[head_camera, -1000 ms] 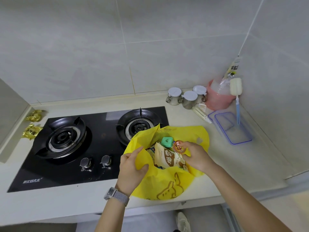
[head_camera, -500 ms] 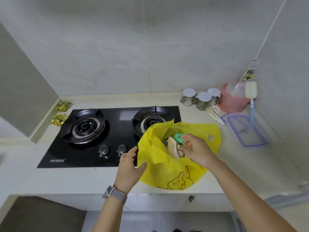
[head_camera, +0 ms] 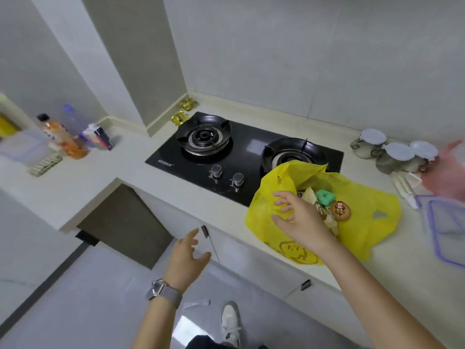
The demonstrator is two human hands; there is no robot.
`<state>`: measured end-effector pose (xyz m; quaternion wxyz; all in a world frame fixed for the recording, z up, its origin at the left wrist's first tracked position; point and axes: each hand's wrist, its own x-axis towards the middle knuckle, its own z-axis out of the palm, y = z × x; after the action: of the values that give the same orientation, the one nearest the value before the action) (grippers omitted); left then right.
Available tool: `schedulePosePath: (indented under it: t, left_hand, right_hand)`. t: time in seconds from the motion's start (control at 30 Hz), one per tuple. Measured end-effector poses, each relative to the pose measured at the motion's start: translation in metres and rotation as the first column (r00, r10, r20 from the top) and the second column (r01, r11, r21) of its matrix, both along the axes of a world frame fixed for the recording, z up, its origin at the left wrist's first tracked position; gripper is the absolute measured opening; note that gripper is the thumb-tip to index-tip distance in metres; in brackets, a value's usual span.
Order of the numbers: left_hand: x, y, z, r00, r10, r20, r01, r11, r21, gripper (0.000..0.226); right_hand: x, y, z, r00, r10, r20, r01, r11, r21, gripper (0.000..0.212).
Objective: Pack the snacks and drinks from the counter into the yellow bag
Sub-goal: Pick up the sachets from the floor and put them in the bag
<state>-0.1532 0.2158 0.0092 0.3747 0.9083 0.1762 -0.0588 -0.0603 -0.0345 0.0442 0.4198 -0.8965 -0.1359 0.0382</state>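
The yellow bag point(head_camera: 364, 217) lies open on the counter in front of the right burner. Inside it I see a green-capped item point(head_camera: 325, 197), a round brown-orange snack point(head_camera: 340, 210) and beige packets. My right hand point(head_camera: 299, 217) hovers over the bag's left side, fingers spread, holding nothing. My left hand point(head_camera: 187, 258), with a watch on the wrist, hangs open below the counter edge, away from the bag. On the far left counter stand an orange drink bottle point(head_camera: 64, 137), a clear bottle point(head_camera: 73, 120) and a small carton point(head_camera: 100, 137). Two gold-wrapped snacks point(head_camera: 183, 112) lie behind the stove.
A black two-burner gas stove point(head_camera: 226, 152) fills the counter's middle. Three lidded cups point(head_camera: 395, 152), a pink container point(head_camera: 450, 172) and a clear blue-rimmed lid point(head_camera: 445, 230) sit right. A translucent box point(head_camera: 20, 147) and a wafer pack point(head_camera: 45, 163) sit far left.
Both hands have let go of the bag: the left dropped below the counter edge, the right opened and moved left. My view has swung left, revealing the left counter with bottles.
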Motion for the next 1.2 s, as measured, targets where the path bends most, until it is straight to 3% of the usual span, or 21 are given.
schedulePosePath:
  t: [0.27, 0.57, 0.8, 1.2]
  left_hand:
    - [-0.069, 0.036, -0.016, 0.976, 0.21, -0.049, -0.209, 0.977, 0.031, 0.066]
    - [-0.107, 0.103, -0.025, 0.943, 0.327, -0.063, -0.325, 0.945, 0.031, 0.059]
    - [-0.123, 0.189, -0.04, 0.949, 0.292, -0.116, -0.287, 0.956, 0.059, 0.06]
    - [-0.135, 0.309, -0.094, 0.971, 0.035, -0.238, -0.018, 0.997, 0.075, 0.057]
  right_hand:
    - [-0.026, 0.049, -0.03, 0.957, 0.247, -0.151, -0.255, 0.966, -0.035, 0.052]
    - [-0.05, 0.106, -0.069, 0.895, 0.305, -0.326, -0.363, 0.922, -0.134, 0.045]
    - [-0.08, 0.179, -0.106, 0.856, 0.271, -0.44, -0.36, 0.924, -0.131, 0.038]
    - [-0.149, 0.278, -0.204, 0.826, 0.063, -0.56, -0.225, 0.948, -0.226, 0.035]
